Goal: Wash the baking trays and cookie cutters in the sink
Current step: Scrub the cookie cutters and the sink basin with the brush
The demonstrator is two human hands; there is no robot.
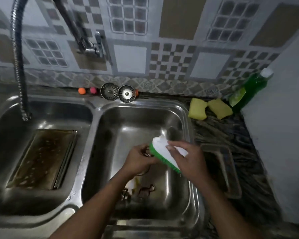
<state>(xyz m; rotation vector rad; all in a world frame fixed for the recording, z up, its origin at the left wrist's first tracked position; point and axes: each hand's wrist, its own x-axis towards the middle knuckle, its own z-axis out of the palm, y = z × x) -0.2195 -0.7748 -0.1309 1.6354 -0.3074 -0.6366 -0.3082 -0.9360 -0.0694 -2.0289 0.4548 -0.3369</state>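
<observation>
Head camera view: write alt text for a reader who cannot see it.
The right hand holds a white, green-bristled scrubbing brush against a metal cookie cutter in the left hand, above the right basin of a stainless steel double sink. A stained rectangular baking tray lies in the left basin.

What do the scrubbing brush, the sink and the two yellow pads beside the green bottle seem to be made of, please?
Scrubbing brush: likely plastic, a smooth white back over green bristles. Sink: stainless steel by its look, a grey brushed sheen with bright reflections. Yellow pads: probably foam sponge, matte, with soft rounded edges; the blur hides any pores.
</observation>
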